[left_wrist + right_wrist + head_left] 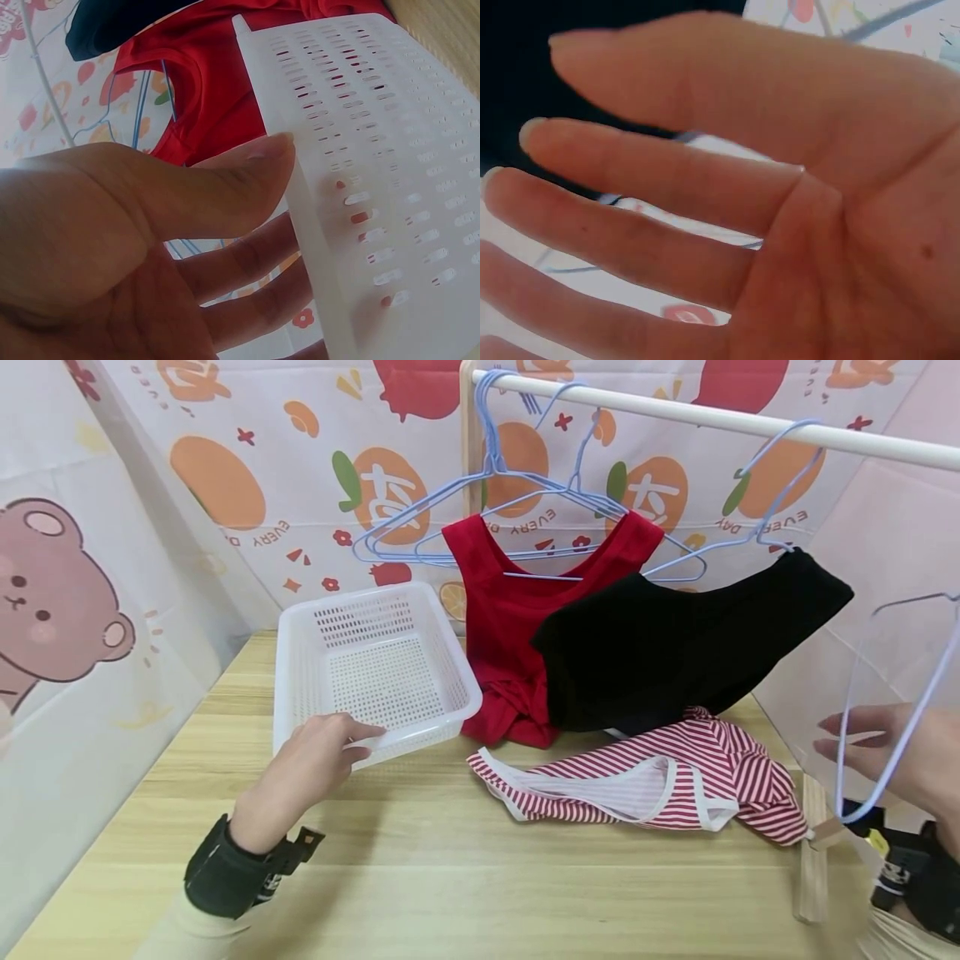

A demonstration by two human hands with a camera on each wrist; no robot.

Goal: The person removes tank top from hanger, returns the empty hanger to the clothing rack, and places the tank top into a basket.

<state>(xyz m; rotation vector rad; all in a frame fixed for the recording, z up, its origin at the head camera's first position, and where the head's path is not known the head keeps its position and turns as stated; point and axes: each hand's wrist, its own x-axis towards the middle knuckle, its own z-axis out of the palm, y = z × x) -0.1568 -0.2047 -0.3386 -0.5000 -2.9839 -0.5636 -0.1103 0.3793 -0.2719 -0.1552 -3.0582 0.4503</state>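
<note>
My left hand (315, 760) grips the near rim of a white plastic basket (450, 724), thumb outside and fingers over the inner side. Through the slots in the basket wall (390, 150), the left wrist view shows the fingertips. The basket looks empty and tilts toward me. At the far right, my right hand (900, 743) has its fingers extended and holds nothing; a blue wire hanger (900, 727) overlaps it. A black garment (660, 643) hangs from another hanger, nearest to that hand, over part of a red sleeveless top (510, 610).
A red-and-white striped garment (645, 785) lies crumpled on the wooden table (450, 885). Several blue hangers (495, 468) hang on the white rod (675, 412) above. A wooden stand foot (812, 868) stands at the table's right. Printed cloth (247, 443) covers the back.
</note>
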